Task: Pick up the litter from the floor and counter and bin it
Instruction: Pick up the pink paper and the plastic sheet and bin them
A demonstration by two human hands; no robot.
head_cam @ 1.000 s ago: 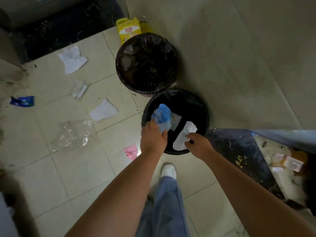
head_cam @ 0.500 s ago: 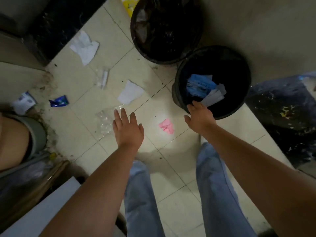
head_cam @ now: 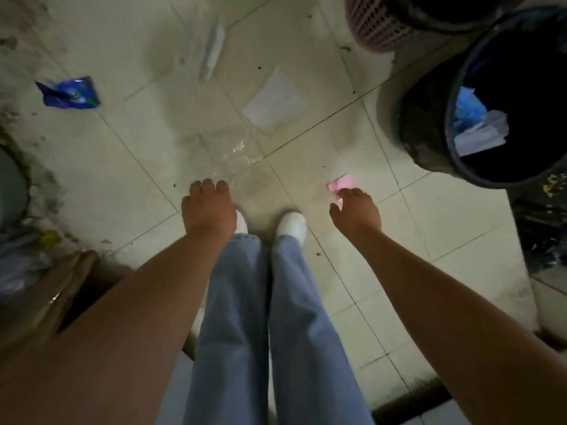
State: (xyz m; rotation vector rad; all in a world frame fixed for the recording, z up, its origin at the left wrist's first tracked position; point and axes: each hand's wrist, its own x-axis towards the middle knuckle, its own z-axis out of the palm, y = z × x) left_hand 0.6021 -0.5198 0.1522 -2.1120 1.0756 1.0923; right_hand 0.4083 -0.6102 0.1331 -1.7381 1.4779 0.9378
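**Both hands empty, reaching down for the next scraps**

The litter still lies across the tiled floor (head_cam: 414, 228). Nearest you is the pink scrap (head_cam: 342, 183), at about one o'clock from your shoes (head_cam: 291, 225), with your right hand (head_cam: 357, 211) just short of it — fingers loosely spread, nothing in them. Whether a fingertip already touches the paper you cannot tell from here. At twelve o'clock the clear plastic film (head_cam: 233, 159) lies flat over a tile joint, and your left hand (head_cam: 208, 208) hangs at its near edge, fingers curled downward, also holding nothing.

Further out: a white paper sheet (head_cam: 274, 101) at twelve o'clock beyond the film, a thin white wrapper (head_cam: 213, 50) past that, and a blue packet (head_cam: 69, 93) well away at ten o'clock.

By the look of it you are between loads, starting a fresh pickup. The pink scrap needs a simple pinch. The film will likely be fiddly — it lies flush to the tile, so get a nail under an edge or scrunch it from the middle.

The black bin (head_cam: 454, 167) stands at two o'clock, near your right side, already holding blue and white rubbish; a second, perforated pinkish basket (head_cam: 377, 29) sits behind it.

As for writing: the blue packet shows green and white printing, but motion blur leaves it unreadable. Nothing else carries legible text.
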